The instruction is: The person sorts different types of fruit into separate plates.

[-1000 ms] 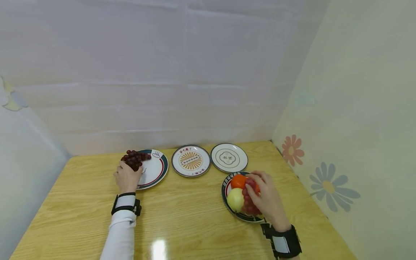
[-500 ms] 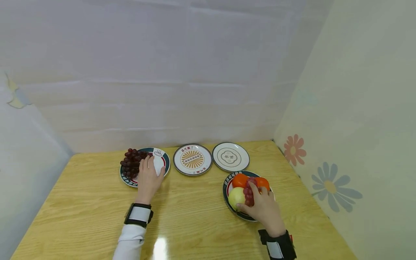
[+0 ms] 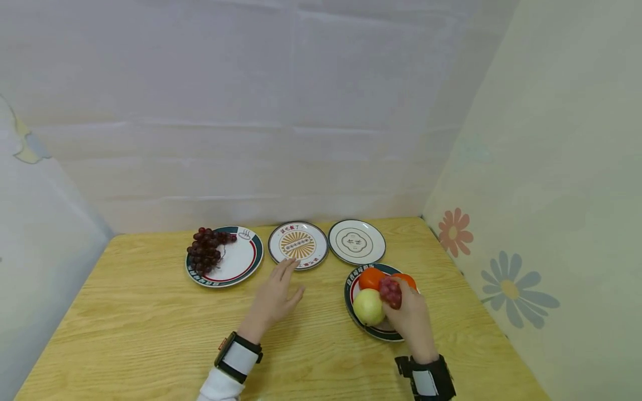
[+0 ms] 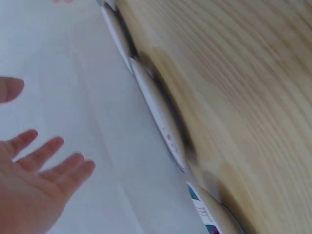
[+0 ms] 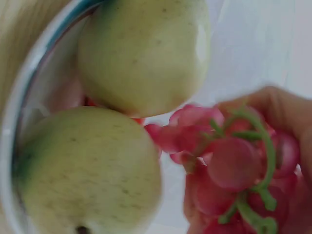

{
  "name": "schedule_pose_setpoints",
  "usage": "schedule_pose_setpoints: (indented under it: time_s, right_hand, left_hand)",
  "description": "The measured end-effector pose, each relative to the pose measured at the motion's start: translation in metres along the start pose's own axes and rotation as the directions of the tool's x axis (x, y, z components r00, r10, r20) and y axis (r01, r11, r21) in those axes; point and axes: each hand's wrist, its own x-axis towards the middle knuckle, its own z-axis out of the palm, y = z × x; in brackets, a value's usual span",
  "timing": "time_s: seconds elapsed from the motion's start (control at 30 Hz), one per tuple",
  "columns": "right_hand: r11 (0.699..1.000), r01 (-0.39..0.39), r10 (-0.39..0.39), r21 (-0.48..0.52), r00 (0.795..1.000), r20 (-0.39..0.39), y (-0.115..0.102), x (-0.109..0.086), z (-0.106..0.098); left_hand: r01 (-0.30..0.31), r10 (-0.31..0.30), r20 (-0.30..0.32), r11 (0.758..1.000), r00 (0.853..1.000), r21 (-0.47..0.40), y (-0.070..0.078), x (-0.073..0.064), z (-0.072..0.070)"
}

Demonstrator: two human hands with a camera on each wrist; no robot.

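Note:
My right hand [image 3: 413,317] grips a bunch of red grapes [image 3: 390,292] over the dark-rimmed plate [image 3: 351,312] on the right. Its green stem shows in the right wrist view, beside two yellow-green pears [image 5: 146,53]. Two orange fruits [image 3: 371,278] lie at the back of that plate. My left hand [image 3: 271,298] is over the middle of the table, fingers spread and holding nothing, fingertips overlapping the near rim of the sunburst-patterned plate [image 3: 311,260]. A bunch of dark grapes [image 3: 204,255] lies on the left side of the far-left plate [image 3: 241,262].
A white plate with a thin dark rim [image 3: 368,245] stands at the back, right of the sunburst plate. Pale sheeted walls [image 3: 281,184] close off the back and both sides of the wooden table [image 3: 150,328].
My left hand has let go of the dark grapes on the left plate and moved right. My right hand has closed round the red grapes and raised them slightly from the fruit.

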Motion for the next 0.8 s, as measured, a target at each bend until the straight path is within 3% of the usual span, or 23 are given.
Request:
schedule_pose_setpoints:
  time_s: [0.07, 0.17, 0.33, 0.4, 0.5, 0.63, 0.8]
  right_hand:
    - [0.999, -0.008, 0.009, 0.045, 0.999, -0.035, -0.003, 0.004, -0.004]
    - [0.993, 0.068, -0.060, 0.096, 0.995, -0.080, -0.013, 0.008, -0.011]
    - [0.938, 0.282, -0.271, 0.201, 0.959, -0.082, -0.037, 0.008, -0.016]
    - [0.913, 0.320, -0.317, 0.251, 0.947, -0.057, -0.046, 0.006, -0.014]
    - [0.897, 0.320, -0.337, 0.305, 0.941, 0.003, -0.057, 0.002, -0.007]
    - [0.912, 0.269, -0.308, 0.308, 0.948, 0.084, -0.068, -0.004, 0.000]
    - [0.936, 0.249, -0.281, 0.250, 0.955, 0.100, -0.076, -0.006, 0.006]
  left_hand:
    - [-0.060, 0.061, 0.019, 0.998, 0.998, -0.032, 0.009, 0.000, -0.002]
    - [-0.160, 0.161, 0.023, 0.986, 0.987, -0.042, 0.023, 0.003, -0.003]
    - [-0.352, 0.352, -0.020, 0.934, 0.936, -0.062, 0.043, 0.011, -0.001]
    - [-0.401, 0.400, -0.027, 0.913, 0.916, -0.076, 0.050, 0.014, 0.001]
    - [-0.436, 0.436, -0.014, 0.898, 0.900, -0.067, 0.057, 0.015, 0.005]
    - [-0.450, 0.451, 0.018, 0.893, 0.893, -0.025, 0.062, 0.013, 0.010]
    - [-0.412, 0.412, 0.039, 0.911, 0.910, -0.011, 0.065, 0.010, 0.014]
